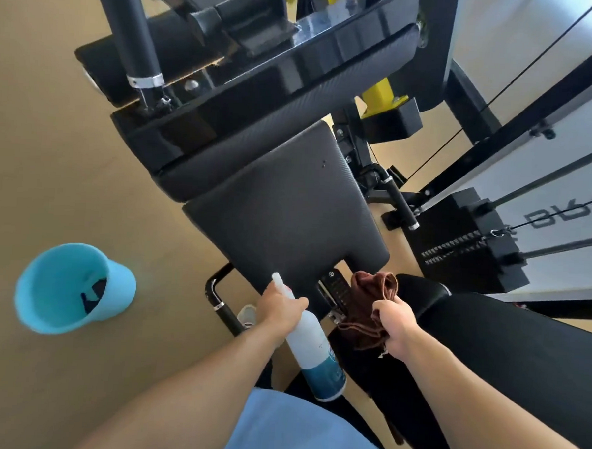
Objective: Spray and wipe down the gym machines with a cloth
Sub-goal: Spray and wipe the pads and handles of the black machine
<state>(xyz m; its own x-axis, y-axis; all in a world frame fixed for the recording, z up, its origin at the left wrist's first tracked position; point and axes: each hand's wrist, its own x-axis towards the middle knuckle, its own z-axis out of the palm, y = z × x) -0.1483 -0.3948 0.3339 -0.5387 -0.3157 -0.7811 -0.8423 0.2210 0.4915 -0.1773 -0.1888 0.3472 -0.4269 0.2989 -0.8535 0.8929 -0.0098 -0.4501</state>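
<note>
Head view: left hand (281, 306) gripped white spray bottle (310, 345) at neck, nozzle near black seat pad (282, 206). Right hand (397, 327) clutched brown cloth (369, 307) beside seat. Blue bucket (75, 288) on floor, contents unclear. Weight stack (471, 247) partly cut off.

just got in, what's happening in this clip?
A person is cleaning a gym machine. The left hand grips a spray bottle, nozzle aimed at the black seat pad. The right hand holds a bunched brown cloth just past the pad's near edge, not on the pad. A blue bucket sits on the floor to the left. No wiping is under way in this frame.
</note>
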